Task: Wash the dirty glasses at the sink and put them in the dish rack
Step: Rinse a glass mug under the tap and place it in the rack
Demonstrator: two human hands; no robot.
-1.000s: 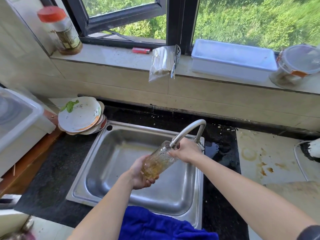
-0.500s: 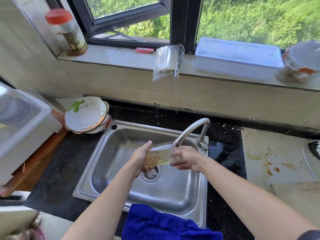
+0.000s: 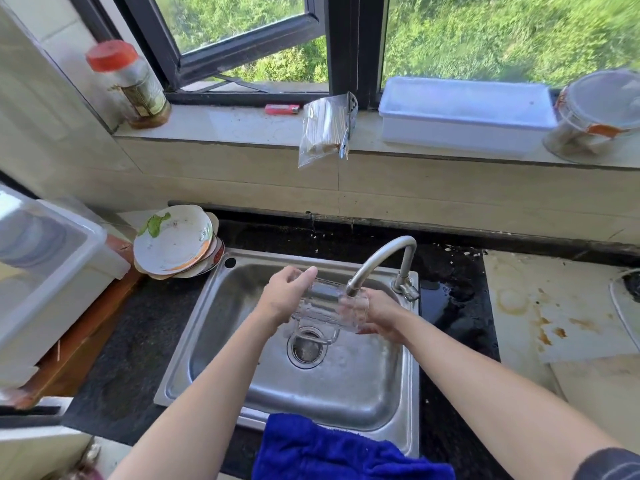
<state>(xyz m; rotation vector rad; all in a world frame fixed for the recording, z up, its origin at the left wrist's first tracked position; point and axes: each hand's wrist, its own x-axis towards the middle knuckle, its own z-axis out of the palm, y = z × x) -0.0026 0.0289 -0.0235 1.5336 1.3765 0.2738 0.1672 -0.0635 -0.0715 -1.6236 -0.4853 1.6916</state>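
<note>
A clear glass mug (image 3: 323,308) lies sideways under the spout of the curved faucet (image 3: 381,261), above the steel sink (image 3: 346,386). Its handle hangs down over the drain (image 3: 306,351). My left hand (image 3: 285,294) grips the mug's left end, the base. My right hand (image 3: 375,315) is at the mug's open right end, partly seen through the glass. The mug looks clear, with no brown liquid in it. A white dish rack box (image 3: 45,271) stands at the far left edge.
Dirty plates (image 3: 173,244) are stacked on the black counter left of the sink. A blue towel (image 3: 332,452) hangs over the sink's front rim. The windowsill holds a red-lidded jar (image 3: 130,86), a plastic bag (image 3: 325,133), a white tray (image 3: 464,116) and a lidded container (image 3: 595,114).
The mug went from tilted with brown liquid inside to lying level under the spout and clear. Both hands have risen slightly toward the faucet.
</note>
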